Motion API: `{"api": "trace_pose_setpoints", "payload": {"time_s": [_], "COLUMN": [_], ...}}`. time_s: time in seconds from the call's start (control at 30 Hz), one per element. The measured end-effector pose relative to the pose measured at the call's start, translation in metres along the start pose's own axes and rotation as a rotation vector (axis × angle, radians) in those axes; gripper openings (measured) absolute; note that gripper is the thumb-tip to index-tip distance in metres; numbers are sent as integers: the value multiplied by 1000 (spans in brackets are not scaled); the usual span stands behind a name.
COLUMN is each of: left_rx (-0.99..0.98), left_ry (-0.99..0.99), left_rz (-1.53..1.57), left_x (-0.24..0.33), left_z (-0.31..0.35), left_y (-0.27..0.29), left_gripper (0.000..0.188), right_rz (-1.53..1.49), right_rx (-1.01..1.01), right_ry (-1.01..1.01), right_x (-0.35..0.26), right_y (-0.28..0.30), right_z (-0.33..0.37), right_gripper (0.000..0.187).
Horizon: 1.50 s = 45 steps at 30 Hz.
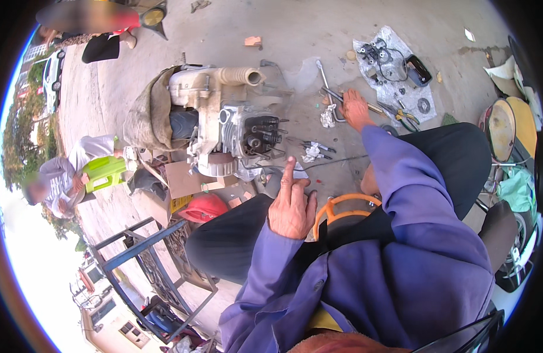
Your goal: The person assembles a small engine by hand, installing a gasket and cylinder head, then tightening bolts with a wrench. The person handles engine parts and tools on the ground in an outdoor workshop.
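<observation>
My left hand [292,210] is raised above my lap with nothing in it, its index finger stretched out and thumb apart. Beyond it stands a partly dismantled engine [215,115], its head side facing right with springs and studs exposed. My right hand [355,109] reaches out low over the ground, its fingers curled over a long bar-shaped tool [375,108] with a dark end. Beside that hand lie a metal wrench with a long shaft [324,76] and a crumpled white wrapping [328,116]. Pliers [408,120] rest to its right.
Small parts lie on a clear plastic sheet [395,88]. Between my hands are several small wrapped parts [315,151]. An orange round frame [342,203] sits between my legs. At left are a red helmet-like object [203,209], a metal frame [127,244] and a seated person [77,170].
</observation>
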State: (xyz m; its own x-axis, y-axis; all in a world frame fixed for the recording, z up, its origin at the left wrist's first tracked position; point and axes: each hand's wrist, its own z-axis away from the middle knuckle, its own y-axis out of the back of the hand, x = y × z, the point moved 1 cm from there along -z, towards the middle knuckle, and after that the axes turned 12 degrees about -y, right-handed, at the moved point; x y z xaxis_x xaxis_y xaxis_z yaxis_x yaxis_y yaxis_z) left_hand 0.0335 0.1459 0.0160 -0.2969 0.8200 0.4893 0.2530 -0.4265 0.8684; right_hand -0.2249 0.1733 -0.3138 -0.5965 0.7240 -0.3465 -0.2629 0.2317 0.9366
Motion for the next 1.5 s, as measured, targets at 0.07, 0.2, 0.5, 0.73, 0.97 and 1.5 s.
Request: {"api": "trace_pose_setpoints", "payload": {"time_s": [0.07, 0.2, 0.5, 0.73, 0.97, 1.5], "left_rx": [-14, -29, 9, 225, 390, 570], "left_ry": [-39, -74, -178, 49, 418, 673], "left_rz": [12, 59, 146, 959, 1752, 1904], "left_x": [5, 9, -2, -21, -21, -48], "left_z": [4, 7, -12, -62, -95, -104], "left_y": [12, 32, 43, -5, -38, -47], "left_gripper": [34, 34, 31, 47, 31, 30], "right_rz": [18, -357, -1276, -981, -952, -897], "right_rx": [32, -135, -304, -357, -526, -334], "right_ry": [1, 1, 137, 129, -86, 237], "right_x": [0, 9, -101, -125, -128, -158], "right_y": [-1, 5, 213, 353, 299, 275], "right_z": [2, -10, 4, 56, 71, 40], "right_gripper": [26, 31, 29, 27, 23, 35]}}
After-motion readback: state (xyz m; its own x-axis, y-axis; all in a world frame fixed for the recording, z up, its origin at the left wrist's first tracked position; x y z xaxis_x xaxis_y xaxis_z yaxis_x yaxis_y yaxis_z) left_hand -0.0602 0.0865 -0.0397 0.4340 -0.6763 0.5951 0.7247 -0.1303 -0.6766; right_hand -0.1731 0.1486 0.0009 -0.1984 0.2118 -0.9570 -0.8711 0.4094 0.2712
